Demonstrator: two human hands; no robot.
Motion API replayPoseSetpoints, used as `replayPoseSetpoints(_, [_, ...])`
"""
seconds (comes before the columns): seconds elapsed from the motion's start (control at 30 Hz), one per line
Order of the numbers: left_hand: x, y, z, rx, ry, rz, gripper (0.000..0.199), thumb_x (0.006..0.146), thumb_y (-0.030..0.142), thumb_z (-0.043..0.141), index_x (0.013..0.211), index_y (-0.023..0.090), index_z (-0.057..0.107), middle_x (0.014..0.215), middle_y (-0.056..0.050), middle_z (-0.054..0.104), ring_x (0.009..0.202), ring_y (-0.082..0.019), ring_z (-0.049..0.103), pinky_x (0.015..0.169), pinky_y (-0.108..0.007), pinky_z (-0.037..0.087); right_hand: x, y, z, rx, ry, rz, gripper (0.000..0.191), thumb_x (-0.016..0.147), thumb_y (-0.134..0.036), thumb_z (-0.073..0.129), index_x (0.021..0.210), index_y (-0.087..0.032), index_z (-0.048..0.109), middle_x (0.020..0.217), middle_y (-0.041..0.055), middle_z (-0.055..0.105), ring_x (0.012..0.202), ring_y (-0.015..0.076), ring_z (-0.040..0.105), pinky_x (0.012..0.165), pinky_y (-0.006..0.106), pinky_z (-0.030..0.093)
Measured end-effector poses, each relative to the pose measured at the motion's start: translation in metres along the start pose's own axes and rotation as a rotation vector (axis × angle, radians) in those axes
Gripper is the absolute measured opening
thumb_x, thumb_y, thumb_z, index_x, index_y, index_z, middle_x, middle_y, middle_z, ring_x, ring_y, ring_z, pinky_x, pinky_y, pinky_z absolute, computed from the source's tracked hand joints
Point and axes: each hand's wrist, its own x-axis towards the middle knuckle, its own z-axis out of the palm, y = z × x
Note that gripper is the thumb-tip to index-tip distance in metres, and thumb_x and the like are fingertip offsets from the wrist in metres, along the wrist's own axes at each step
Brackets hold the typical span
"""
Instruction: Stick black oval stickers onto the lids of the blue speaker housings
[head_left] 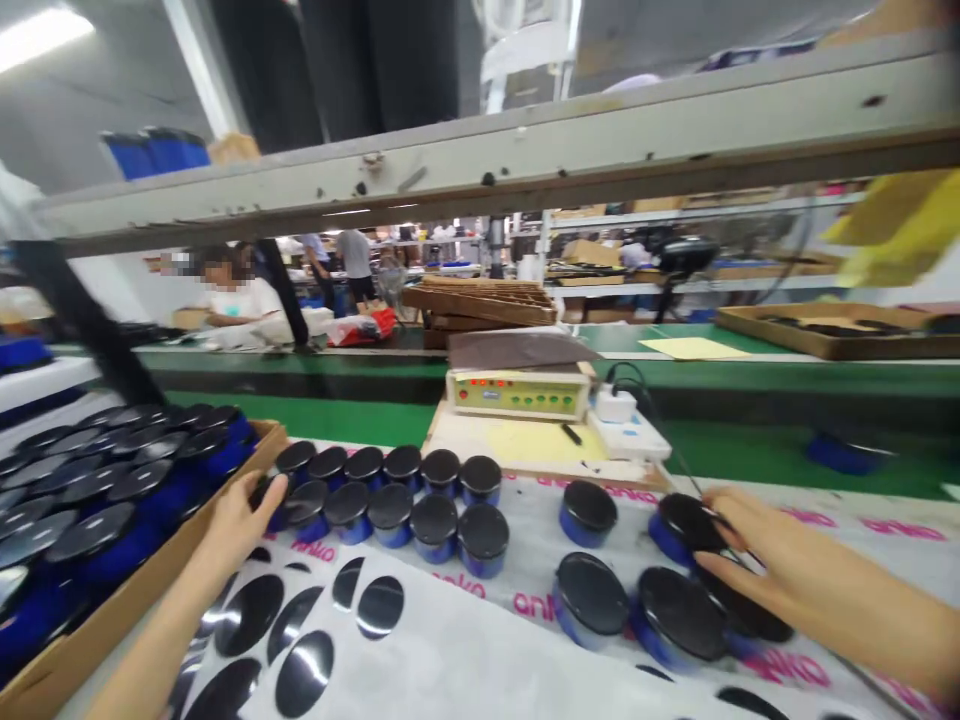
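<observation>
My left hand [244, 515] is at the left end of two rows of short blue round containers with glossy black tops [390, 505]. Its thumb and fingers close around a container that they mostly hide. On the right, my right hand [746, 555] has thumb and fingers at the right edge of a black-topped blue container [684, 525], with its wrist over the table. Several more containers stand close by, among them a front one [681, 612] and one farther left [591, 592]. A white sheet with black round stickers [304, 672] lies between my hands.
A cardboard box [266, 450] full of similar containers stands at the left. Behind the rows is a control box [517, 392] with red lights, beside a white plug adapter [615, 403]. A green conveyor belt [360, 415] runs across, under a shelf beam [450, 160]. A person sits beyond.
</observation>
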Motion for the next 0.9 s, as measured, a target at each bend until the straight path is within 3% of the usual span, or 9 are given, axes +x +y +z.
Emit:
replayPoseSetpoints(0.1, [-0.027,0.051,0.014,-0.010,0.030,0.193,0.048,0.074,0.050,0.057,0.111,0.019,0.054,0.129,-0.012,0.049,0.129,-0.038,0.035,0.108,-0.057,0.022,-0.010,-0.029,-0.006,0.056,-0.228,-0.015,0.016,0.087,-0.037,0.046,0.082,-0.022,0.047,0.090,0.0077,0.055,0.077,0.0219,0.055,0.069,0.037,0.045])
replayPoseSetpoints(0.13, [-0.043,0.072,0.020,-0.057,-0.084,0.358,0.044,0.077,0.049,0.056,0.110,0.021,0.056,0.123,-0.010,0.053,0.123,-0.034,0.043,0.108,-0.052,0.029,-0.012,-0.040,-0.006,0.063,-0.277,-0.018,0.015,0.084,-0.037,0.050,0.083,-0.022,0.047,0.089,0.0065,0.055,0.079,0.0226,0.054,0.069,0.037,0.045])
replayPoseSetpoints(0.23, [-0.106,0.138,0.045,-0.172,-0.733,0.642,0.032,0.090,0.042,0.046,0.119,0.032,0.055,0.134,-0.002,0.048,0.124,-0.023,0.046,0.104,-0.038,0.039,-0.017,-0.067,-0.004,0.007,-0.359,-0.055,0.014,0.075,-0.023,0.060,0.078,-0.021,0.046,0.089,0.0052,0.055,0.082,0.0248,0.052,0.072,0.039,0.042])
replayPoseSetpoints(0.3, [-0.143,0.171,0.067,-0.163,-1.052,0.686,0.053,0.085,0.044,0.056,0.135,0.035,0.041,0.147,-0.002,0.034,0.133,-0.026,0.035,0.108,-0.041,0.034,-0.019,-0.074,-0.002,-0.012,-0.343,-0.076,0.013,0.076,-0.019,0.058,0.076,-0.021,0.045,0.090,0.0050,0.056,0.084,0.0253,0.051,0.076,0.041,0.041])
replayPoseSetpoints(0.37, [-0.165,0.190,0.089,-0.141,-1.225,0.684,0.080,0.076,0.041,0.067,0.144,0.027,0.029,0.151,-0.007,0.027,0.135,-0.031,0.031,0.109,-0.043,0.032,-0.020,-0.071,-0.002,0.041,-0.306,-0.068,0.013,0.082,-0.024,0.055,0.077,-0.021,0.043,0.095,0.0048,0.055,0.087,0.0246,0.051,0.076,0.040,0.041])
replayPoseSetpoints(0.5, [-0.173,0.197,0.117,-0.221,-1.248,0.689,0.078,0.074,0.034,0.068,0.143,0.024,0.033,0.146,-0.009,0.037,0.129,-0.030,0.041,0.108,-0.041,0.033,-0.022,-0.056,-0.007,0.163,-0.238,-0.015,0.019,0.086,-0.031,0.052,0.076,-0.022,0.038,0.111,0.0044,0.051,0.091,0.0221,0.052,0.074,0.036,0.042])
replayPoseSetpoints(0.7, [-0.171,0.196,0.118,-0.324,-1.265,0.678,0.084,0.071,0.035,0.072,0.144,0.026,0.030,0.143,-0.007,0.040,0.128,-0.028,0.041,0.108,-0.039,0.033,-0.023,-0.051,-0.017,0.337,-0.163,0.019,0.026,0.085,-0.035,0.055,0.074,-0.023,0.035,0.111,0.0044,0.051,0.097,0.0220,0.053,0.075,0.033,0.044])
replayPoseSetpoints(0.8, [-0.171,0.200,0.116,-0.369,-1.252,0.638,0.100,0.066,0.042,0.077,0.146,0.025,0.021,0.146,-0.008,0.036,0.131,-0.029,0.037,0.109,-0.040,0.033,-0.025,-0.058,-0.027,0.445,-0.113,0.082,0.024,0.087,-0.041,0.053,0.100,-0.024,0.043,0.087,0.0014,0.052,0.077,0.0189,0.055,0.067,0.032,0.046])
replayPoseSetpoints(0.9, [-0.172,0.203,0.117,-0.366,-1.253,0.652,0.085,0.068,0.041,0.075,0.141,0.026,0.034,0.139,-0.008,0.045,0.124,-0.030,0.045,0.103,-0.042,0.038,-0.027,-0.066,-0.036,0.544,-0.021,0.111,0.047,0.086,-0.047,0.053,0.124,-0.027,0.035,0.078,-0.0021,0.048,0.071,0.0175,0.054,0.067,0.030,0.047])
